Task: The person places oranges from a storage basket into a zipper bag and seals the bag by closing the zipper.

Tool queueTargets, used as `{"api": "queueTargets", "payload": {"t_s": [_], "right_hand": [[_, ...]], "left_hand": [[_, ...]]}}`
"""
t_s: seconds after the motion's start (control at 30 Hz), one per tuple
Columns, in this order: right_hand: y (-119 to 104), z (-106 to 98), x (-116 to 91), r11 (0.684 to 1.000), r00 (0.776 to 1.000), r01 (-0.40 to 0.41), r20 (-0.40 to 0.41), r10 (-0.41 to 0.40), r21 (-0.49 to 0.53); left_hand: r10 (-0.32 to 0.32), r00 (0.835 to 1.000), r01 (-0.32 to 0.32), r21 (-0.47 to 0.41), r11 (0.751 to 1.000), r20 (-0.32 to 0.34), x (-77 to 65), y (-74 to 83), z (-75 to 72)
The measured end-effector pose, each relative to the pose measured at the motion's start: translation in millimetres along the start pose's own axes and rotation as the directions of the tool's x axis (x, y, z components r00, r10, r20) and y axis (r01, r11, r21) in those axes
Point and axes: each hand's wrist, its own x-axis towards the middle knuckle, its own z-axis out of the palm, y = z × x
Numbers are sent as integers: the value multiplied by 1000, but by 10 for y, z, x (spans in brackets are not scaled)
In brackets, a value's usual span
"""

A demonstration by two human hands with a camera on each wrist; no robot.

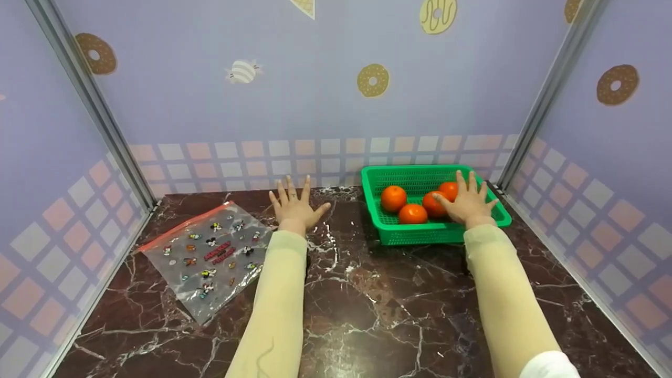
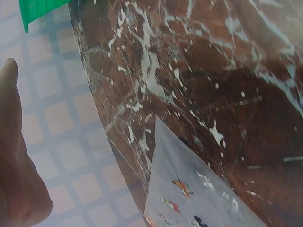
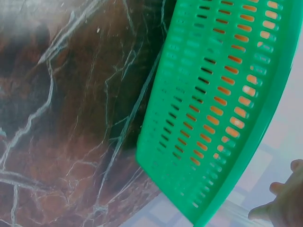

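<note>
My left hand [image 1: 295, 208] is held out with its fingers spread, nearest to the clear zip bag [image 1: 223, 257] on its left and holding nothing. That bag lies flat, printed with small cartoon figures and edged by a red-orange zip strip. Fingers also spread, my right hand [image 1: 471, 203] is over the right part of a green plastic basket [image 1: 436, 227]. Several orange fruits, like tangerines or persimmons, sit in the basket, one orange fruit [image 1: 394, 199] at its left end. The right hand partly hides others. Whether it touches any fruit I cannot tell; it grips none.
Dark red-brown marble-patterned table [image 1: 367, 315] lies under everything. A purple back wall [image 1: 310, 115] with donut and tile prints rises behind it, and side panels close in left and right. Metal posts [image 1: 546, 100] stand at the back corners.
</note>
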Motion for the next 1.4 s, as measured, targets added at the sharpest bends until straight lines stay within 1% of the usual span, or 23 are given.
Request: {"api": "queueTargets", "payload": {"t_s": [0.13, 0.23, 0.3, 0.4, 0.47, 0.53, 0.63, 0.67, 0.8, 0.87, 0.9, 0.97, 1.0, 1.1, 1.13, 1.17, 1.23, 1.33, 1.4], "right_hand": [[72, -41, -15, 1000, 1000, -15, -3, 15, 11], [128, -77, -38, 999, 999, -29, -13, 29, 31], [177, -98, -53, 998, 999, -39, -19, 40, 50], [277, -123, -79, 994, 998, -59, -25, 62, 93], [354, -130, -92, 989, 996, -81, -18, 84, 124], [434, -134, -101, 983, 994, -105, -17, 108, 148], [538, -138, -102, 976, 990, -139, -14, 143, 165], [567, -138, -104, 974, 988, -147, -16, 152, 172], [651, -141, -113, 961, 983, -173, -16, 181, 217], [680, -138, -123, 952, 982, -176, -28, 189, 249], [697, -135, -127, 945, 979, -185, -32, 201, 271], [727, -129, -128, 926, 973, -201, -43, 226, 320], [739, -124, -128, 914, 970, -206, -51, 238, 349], [775, -111, -124, 870, 957, -229, -63, 283, 437], [786, -108, -123, 858, 955, -229, -64, 290, 460], [792, -105, -124, 845, 953, -230, -63, 295, 483], [804, -107, -130, 827, 952, -233, -52, 300, 512], [816, -113, -138, 819, 953, -243, -32, 303, 520], [822, -121, -139, 827, 953, -254, -18, 304, 502]], "left_hand": [[0, 1000, 0, -67, 998, 8, -16, 92, -3], [6, 1000, -5, -161, 987, 7, -56, 176, -22], [9, 1000, -5, -203, 979, 16, -81, 235, -26], [19, 1000, -13, -272, 962, 22, -116, 320, -9], [21, 999, -5, -345, 938, 41, -125, 372, 20], [25, 998, 2, -440, 898, 55, -129, 421, 46], [33, 996, 19, -573, 819, 79, -127, 496, 81], [36, 996, 22, -605, 796, 83, -125, 522, 92], [29, 994, 53, -698, 714, 105, -131, 643, 149], [21, 992, 78, -732, 677, 126, -138, 707, 172], [17, 989, 98, -750, 655, 145, -141, 741, 184], [10, 981, 149, -787, 599, 193, -146, 805, 200], [10, 976, 173, -806, 566, 216, -149, 836, 206], [15, 960, 242, -859, 451, 279, -174, 913, 213], [18, 957, 255, -870, 421, 290, -188, 933, 212], [23, 955, 263, -879, 398, 296, -200, 952, 211], [38, 952, 271, -892, 362, 304, -229, 987, 208], [67, 947, 279, -906, 317, 315, -259, 1035, 205], [88, 941, 290, -914, 283, 326, -271, 1064, 203]]}}
